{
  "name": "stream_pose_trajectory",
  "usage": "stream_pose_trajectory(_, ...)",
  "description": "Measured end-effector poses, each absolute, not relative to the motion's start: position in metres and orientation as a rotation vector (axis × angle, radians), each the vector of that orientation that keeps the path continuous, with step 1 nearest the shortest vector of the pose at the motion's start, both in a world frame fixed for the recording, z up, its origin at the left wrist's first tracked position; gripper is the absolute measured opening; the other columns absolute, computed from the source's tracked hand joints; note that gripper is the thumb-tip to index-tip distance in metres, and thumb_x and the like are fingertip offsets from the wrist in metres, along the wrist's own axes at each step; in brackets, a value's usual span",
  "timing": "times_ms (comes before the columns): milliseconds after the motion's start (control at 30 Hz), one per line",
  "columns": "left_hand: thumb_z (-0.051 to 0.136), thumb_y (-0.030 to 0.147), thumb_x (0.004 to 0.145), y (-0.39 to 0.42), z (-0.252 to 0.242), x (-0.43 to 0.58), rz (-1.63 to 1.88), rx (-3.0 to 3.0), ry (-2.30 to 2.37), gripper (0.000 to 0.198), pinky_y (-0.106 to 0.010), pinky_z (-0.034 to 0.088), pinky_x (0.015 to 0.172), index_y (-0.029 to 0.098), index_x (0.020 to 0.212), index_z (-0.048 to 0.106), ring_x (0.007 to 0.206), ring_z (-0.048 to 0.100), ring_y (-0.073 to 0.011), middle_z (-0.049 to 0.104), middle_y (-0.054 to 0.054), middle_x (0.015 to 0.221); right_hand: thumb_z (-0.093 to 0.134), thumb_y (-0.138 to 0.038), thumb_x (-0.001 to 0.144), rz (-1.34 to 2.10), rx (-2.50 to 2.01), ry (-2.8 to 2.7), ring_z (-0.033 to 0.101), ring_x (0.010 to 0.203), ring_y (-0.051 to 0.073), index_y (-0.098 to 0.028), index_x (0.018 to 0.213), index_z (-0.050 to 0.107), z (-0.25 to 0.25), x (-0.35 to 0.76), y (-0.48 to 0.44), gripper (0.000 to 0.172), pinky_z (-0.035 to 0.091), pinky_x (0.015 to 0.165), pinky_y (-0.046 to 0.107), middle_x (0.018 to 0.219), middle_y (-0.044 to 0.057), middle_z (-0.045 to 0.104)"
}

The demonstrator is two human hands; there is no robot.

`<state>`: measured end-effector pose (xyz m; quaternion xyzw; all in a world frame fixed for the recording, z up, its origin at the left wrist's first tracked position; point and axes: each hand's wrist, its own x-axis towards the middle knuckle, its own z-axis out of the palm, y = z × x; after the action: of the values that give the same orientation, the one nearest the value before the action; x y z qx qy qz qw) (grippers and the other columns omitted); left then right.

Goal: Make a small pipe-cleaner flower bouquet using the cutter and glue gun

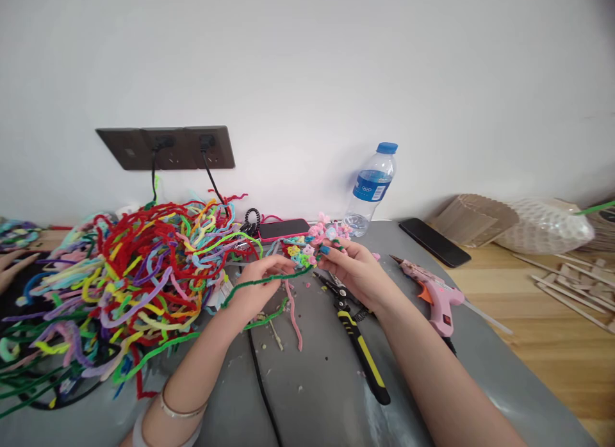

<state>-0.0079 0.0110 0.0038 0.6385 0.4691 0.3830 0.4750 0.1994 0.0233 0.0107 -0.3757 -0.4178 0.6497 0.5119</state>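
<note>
My right hand point(358, 274), with a blue thumbnail showing, is closed in a pinch at the end of a green pipe cleaner point(269, 279). That strand runs leftward across my left hand point(259, 287) and curls down at its wrist side. The fingers of my left hand are bent together, their tips beside a cluster of small multicoloured pipe-cleaner flowers point(302, 251); what they grip is partly hidden. Just behind my right fingers are pink flowers point(323, 228). A loose pink pipe cleaner point(293, 319) hangs down onto the grey table cover between the hands.
A large tangle of pipe cleaners point(148, 274) covers the left side. Yellow-black pliers point(360, 351) and a pink glue gun point(439, 296) lie rightward. A water bottle point(371, 191), a red-edged phone point(283, 229) and a black phone point(435, 242) are behind. Another person's hand point(12, 268) shows far left.
</note>
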Motion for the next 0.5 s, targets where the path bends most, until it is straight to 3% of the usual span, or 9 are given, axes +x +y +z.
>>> stream_pose_trajectory(133, 0.060, 0.024, 0.082, 0.017, 0.004, -0.015, 1.264, 1.306, 1.100, 0.015, -0.028, 0.054, 0.076, 0.019, 0.092, 0.070, 0.082, 0.067, -0.0168, 0.073, -0.005, 0.091, 0.089, -0.042, 0.058, 1.624, -0.885, -0.978, 0.058, 0.067, 0.011, -0.021, 0.078, 0.074, 0.014, 0.203, 0.023, 0.033, 0.051, 0.073, 0.028, 0.082, 0.001, 0.069)
stream_pose_trajectory(233, 0.065, 0.031, 0.082, 0.016, 0.012, -0.016, 1.396, 1.051, 0.934, 0.017, -0.028, 0.054, 0.078, 0.019, 0.093, 0.068, 0.079, 0.066, -0.0149, 0.071, -0.004, 0.086, 0.091, -0.042, 0.056, 1.642, -0.900, -0.966, 0.058, 0.065, 0.012, -0.021, 0.071, 0.071, 0.015, 0.204, 0.023, 0.033, 0.052, 0.072, 0.029, 0.079, 0.001, 0.068)
stream_pose_trajectory(500, 0.075, 0.038, 0.077, 0.005, 0.010, 0.000, 0.937, 1.244, 0.928, 0.026, -0.029, 0.053, 0.079, 0.017, 0.092, 0.071, 0.088, 0.068, -0.0196, 0.072, -0.007, 0.093, 0.088, -0.041, 0.062, 1.670, -0.912, -1.106, 0.058, 0.064, 0.011, -0.019, 0.072, 0.068, 0.012, 0.196, 0.017, 0.031, 0.048, 0.068, 0.026, 0.070, -0.003, 0.059)
